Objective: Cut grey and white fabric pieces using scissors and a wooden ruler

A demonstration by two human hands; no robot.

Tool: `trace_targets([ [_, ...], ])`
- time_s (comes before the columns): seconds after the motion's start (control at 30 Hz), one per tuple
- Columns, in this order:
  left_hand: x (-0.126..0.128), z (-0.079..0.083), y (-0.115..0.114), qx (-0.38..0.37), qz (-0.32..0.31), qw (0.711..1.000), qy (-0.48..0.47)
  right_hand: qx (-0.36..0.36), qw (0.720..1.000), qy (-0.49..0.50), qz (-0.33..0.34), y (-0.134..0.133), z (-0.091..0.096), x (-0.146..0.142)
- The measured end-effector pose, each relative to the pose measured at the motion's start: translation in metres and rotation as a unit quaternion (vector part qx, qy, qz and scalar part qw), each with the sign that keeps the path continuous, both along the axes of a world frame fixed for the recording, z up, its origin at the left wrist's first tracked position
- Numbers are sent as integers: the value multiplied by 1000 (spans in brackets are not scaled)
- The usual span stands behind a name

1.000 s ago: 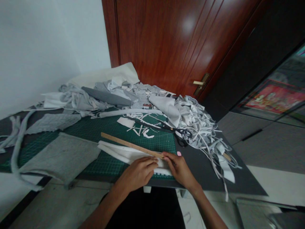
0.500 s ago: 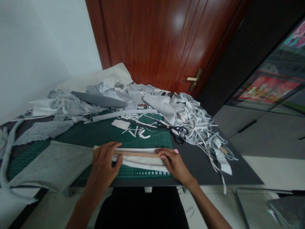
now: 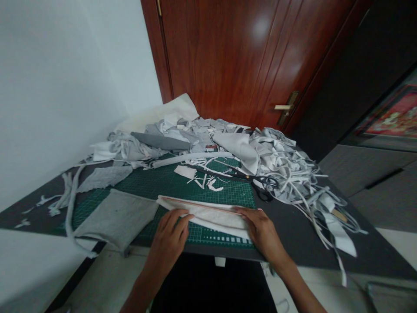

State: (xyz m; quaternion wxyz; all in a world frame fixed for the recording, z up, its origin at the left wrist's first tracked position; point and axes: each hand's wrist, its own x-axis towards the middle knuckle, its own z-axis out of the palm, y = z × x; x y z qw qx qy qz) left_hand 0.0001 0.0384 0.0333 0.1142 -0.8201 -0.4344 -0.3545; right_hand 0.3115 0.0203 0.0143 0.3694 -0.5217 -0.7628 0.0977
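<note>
The left hand (image 3: pixel 168 238) and right hand (image 3: pixel 263 229) rest on a folded white cloth (image 3: pixel 210 216), which lies across the near part of a green cutting mat (image 3: pixel 224 195), low in the middle of the frame. Neither hand is clenched: the left fingers are spread and slightly curved on the cloth's near side, while the right fingers lie long and almost flat over its right end. Both press from above, with no visible pinch. Along the far fold, only a thin edge of a wooden ruler (image 3: pixel 195 205) shows; the rest appears covered by the cloth, though how far it runs inside cannot be told. For work like this, even pressure from both hands, with the fingers kept spread, seems best, as it keeps the layers from creeping and the fold straight against the ruler. Just above the cloth lie black-handled scissors (image 3: pixel 267 182) and small white scraps (image 3: pixel 208 180). A gray cloth (image 3: pixel 114 217) lies just left of the left hand, and a large scrap heap (image 3: pixel 276 161) fills the far right of the dark table (image 3: pixel 293 228), below a red-brown door (image 3: pixel 228 56).
</note>
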Motion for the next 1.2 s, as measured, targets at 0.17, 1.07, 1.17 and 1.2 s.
trace_targets([
  [0.17,14,-2,-6,-79,-21,997,13,1,1000,-4,22,0,3,3],
  [1.07,16,-1,11,-62,-39,997,15,-28,986,-162,1,17,43,-21],
  [1.17,20,1,14,-69,-58,996,20,-41,985,-170,-7,18,46,-23],
  [1.2,20,1,15,-70,-64,995,24,-45,985,-169,-9,20,48,-23],
])
